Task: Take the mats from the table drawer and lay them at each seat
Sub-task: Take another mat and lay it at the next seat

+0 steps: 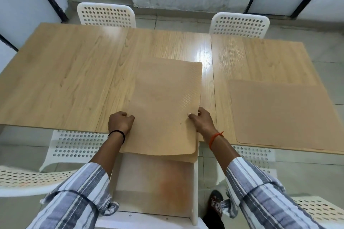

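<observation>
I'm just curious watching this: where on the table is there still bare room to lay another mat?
The left half of the table is bare, and so is the far strip by the two far chairs. The middle holds the mats gripped by both hands; the near right has a laid mat.

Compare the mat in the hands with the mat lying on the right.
The held mat is gripped by the left hand and right hand, overhanging the table edge above the open drawer. The right mat lies flat, untouched, turned widthwise. Both are tan with rounded corners.
</observation>
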